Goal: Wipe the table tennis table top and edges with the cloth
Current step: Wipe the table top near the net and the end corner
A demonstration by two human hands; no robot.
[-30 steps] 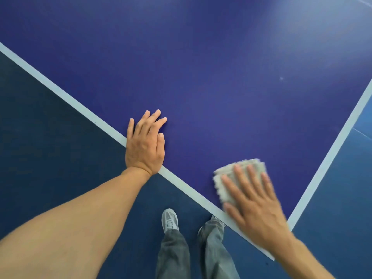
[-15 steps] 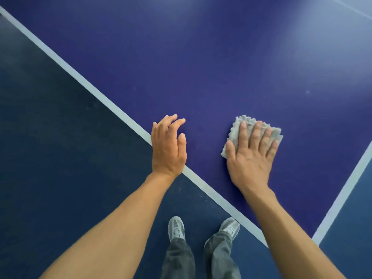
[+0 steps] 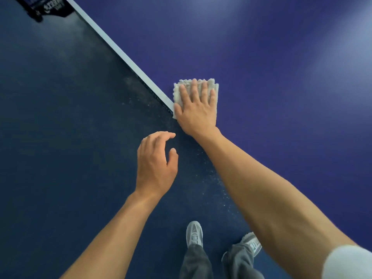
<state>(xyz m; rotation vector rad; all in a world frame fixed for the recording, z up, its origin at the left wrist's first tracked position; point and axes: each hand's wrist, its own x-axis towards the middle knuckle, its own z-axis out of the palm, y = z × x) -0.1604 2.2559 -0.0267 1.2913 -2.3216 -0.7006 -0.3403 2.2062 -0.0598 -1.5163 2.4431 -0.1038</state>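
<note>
The dark blue table tennis table top (image 3: 261, 67) fills the upper right, with its white edge line (image 3: 120, 51) running diagonally from the upper left. A folded grey-white cloth (image 3: 209, 85) lies flat on the top right beside that line. My right hand (image 3: 196, 111) presses flat on the cloth, fingers spread and pointing away from me, thumb at the table's edge. My left hand (image 3: 156, 164) hovers off the table over the floor, fingers loosely curled and holding nothing.
Dark blue floor (image 3: 60, 137) lies left of the table, speckled with pale dust below the edge. My grey shoes (image 3: 194, 234) and trouser legs show at the bottom. A dark net-post fitting (image 3: 46, 7) sits at the top left corner.
My right hand slid the cloth left, up to the white edge line. My left hand lifted off the table and now hangs over the floor. The view shifted along the table's side.
</note>
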